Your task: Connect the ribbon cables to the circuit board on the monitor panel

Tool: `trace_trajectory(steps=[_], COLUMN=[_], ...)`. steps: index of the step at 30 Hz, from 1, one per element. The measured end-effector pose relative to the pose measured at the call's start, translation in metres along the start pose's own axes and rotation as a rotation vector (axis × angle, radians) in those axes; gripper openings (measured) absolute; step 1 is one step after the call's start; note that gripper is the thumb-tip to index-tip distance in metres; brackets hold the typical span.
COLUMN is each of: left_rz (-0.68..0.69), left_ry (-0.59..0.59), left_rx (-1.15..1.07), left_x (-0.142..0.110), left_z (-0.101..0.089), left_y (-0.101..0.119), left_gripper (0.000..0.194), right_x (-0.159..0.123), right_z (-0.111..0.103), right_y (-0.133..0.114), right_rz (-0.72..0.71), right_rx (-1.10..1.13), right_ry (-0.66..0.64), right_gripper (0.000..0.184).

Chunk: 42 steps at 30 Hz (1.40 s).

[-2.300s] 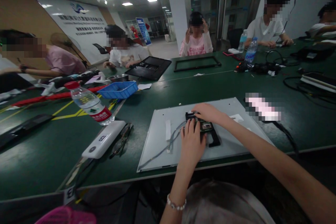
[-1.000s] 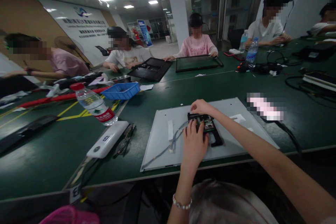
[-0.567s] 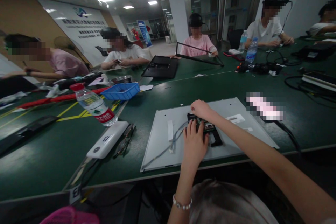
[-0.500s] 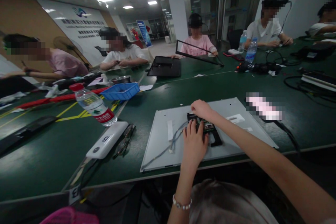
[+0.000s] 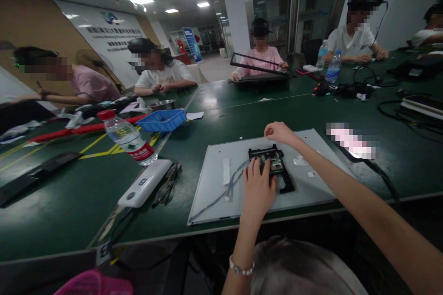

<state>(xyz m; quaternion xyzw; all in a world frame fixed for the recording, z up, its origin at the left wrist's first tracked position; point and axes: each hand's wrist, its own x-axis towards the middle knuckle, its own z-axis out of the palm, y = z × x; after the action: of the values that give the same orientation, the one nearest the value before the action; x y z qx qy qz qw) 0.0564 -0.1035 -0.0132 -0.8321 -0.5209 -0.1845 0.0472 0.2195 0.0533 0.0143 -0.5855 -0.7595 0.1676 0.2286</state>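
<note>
The bracket (image 5: 277, 169) already sits on the panel (image 5: 212, 177), by the near tabletop (image 5: 187, 145) edge, left hand (image 5: 259, 189) spread over it; right hand (image 5: 281, 133) pinched (contents and fastening unclear).

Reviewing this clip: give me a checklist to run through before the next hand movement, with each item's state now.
1. Left hand on the black-framed circuit board: ok, its fingers rest there.
2. Right hand apart from that board: ok, it hovers around the panel's far edge.
3. Right fingertips empty: cannot tell, too small to make out.
4. Grey panel lying flat on the table: ok.
5. Cable end in plain sight at the board: not ok, it runs in by the left fingers, its join unseen.
6. Bottle capped: ok, red cap on.
</note>
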Motion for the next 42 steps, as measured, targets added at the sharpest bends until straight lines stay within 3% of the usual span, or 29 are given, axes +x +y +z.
trace_trajectory(steps=[4,8,12,16,21,26,38,42], left_rz=[0.006,0.006,-0.002,-0.002,-0.006,-0.009,-0.005,0.002], left_ry=[-0.001,-0.008,-0.023,-0.02,-0.043,-0.077,-0.069,-0.054], left_rx=[-0.001,-0.008,-0.017,-0.022,-0.037,-0.076,-0.078,-0.077], left_x=[0.0,0.0,0.001,0.0,0.0,0.001,-0.002,-0.002], left_z=[0.0,-0.002,-0.004,-0.003,-0.001,-0.001,-0.004,-0.003], left_y=[0.0,0.001,0.002,0.0,-0.002,-0.006,-0.005,-0.006], left_gripper=[0.044,0.043,0.044,0.044,0.045,0.046,0.047,0.046], right_x=[-0.011,-0.027,-0.042,-0.053,-0.063,-0.069,-0.076,-0.077], right_z=[-0.026,-0.046,-0.049,-0.041,-0.034,-0.029,-0.025,-0.027], right_y=[0.024,0.046,0.062,0.069,0.067,0.058,0.038,0.03], right_rz=[0.08,0.182,0.277,0.267,0.201,-0.072,-0.037,-0.029], right_rx=[-0.034,-0.063,-0.016,-0.124,-0.199,-0.245,-0.556,-0.514], right_ry=[0.018,-0.068,-0.16,-0.085,0.072,-0.002,-0.068,0.012], right_gripper=[0.015,0.016,0.018,0.015,0.02,0.024,0.02,0.022])
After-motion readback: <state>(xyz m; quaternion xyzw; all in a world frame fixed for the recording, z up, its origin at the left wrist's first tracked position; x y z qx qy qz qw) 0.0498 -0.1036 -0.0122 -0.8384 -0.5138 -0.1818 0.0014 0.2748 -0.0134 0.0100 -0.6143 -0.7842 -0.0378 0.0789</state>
